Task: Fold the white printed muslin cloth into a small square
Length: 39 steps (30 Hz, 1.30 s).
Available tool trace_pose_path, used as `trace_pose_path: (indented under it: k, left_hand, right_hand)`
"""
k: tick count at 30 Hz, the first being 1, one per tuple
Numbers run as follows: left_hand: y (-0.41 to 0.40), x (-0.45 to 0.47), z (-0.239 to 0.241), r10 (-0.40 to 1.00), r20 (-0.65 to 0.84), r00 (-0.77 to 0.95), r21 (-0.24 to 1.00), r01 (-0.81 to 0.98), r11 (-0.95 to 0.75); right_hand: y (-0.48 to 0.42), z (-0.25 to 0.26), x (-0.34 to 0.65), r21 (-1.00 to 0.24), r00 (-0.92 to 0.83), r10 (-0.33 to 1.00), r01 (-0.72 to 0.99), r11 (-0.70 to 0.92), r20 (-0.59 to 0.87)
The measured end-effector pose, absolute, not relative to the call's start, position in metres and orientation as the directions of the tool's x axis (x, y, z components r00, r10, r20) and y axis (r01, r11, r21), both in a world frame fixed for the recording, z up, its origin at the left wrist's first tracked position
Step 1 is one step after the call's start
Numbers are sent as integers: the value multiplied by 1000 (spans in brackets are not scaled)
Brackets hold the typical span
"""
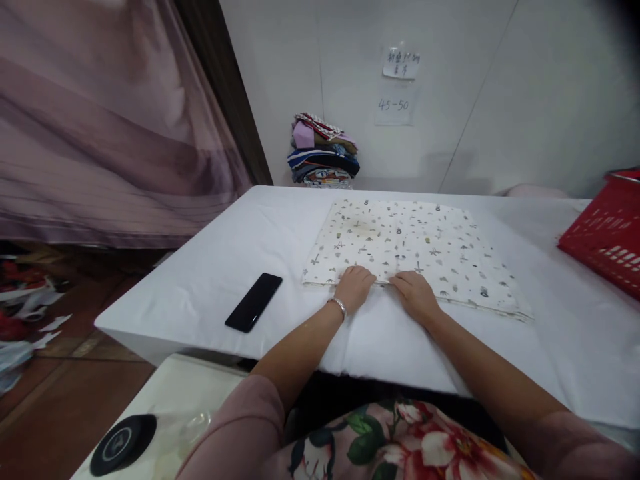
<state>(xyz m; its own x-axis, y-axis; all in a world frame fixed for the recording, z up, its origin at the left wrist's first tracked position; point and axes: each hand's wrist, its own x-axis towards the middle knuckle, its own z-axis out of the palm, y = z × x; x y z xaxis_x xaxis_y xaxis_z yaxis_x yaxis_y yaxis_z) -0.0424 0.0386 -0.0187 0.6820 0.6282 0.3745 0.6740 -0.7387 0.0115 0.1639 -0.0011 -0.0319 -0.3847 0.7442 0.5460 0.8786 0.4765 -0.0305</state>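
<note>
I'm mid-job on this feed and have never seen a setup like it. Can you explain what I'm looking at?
There is no machine here: a person works with two bare hands. The single picture comes from a camera worn on their head, looking forward and down.

The long table covered in white cloth carries a white rectangular fabric piece with small printed motifs, lying flat. A black rectangular phone lies left of it, and a red plastic basket with slotted sides is at the far right.

The left hand, with a silvery bracelet at its wrist, and the right hand both touch the fabric's near edge. Whether they pinch it or just press, I can't tell.
</note>
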Motion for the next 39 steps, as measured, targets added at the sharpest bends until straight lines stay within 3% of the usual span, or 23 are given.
trace_pose_path:
  k: [24,34,39]
  left_hand:
    - [43,-40,-23,679,272,681,19,702,-712]
    - [39,-45,-23,679,295,672,100,685,-721]
    - [40,-44,-25,691,289,662,106,696,-710]
  right_hand:
    - [-1,-38,162,-128,-345,841,894,430,416]
    - [0,-44,165,-365,-171,877,861,355,449]
    - [1,-43,165,-391,-124,892,866,311,434]
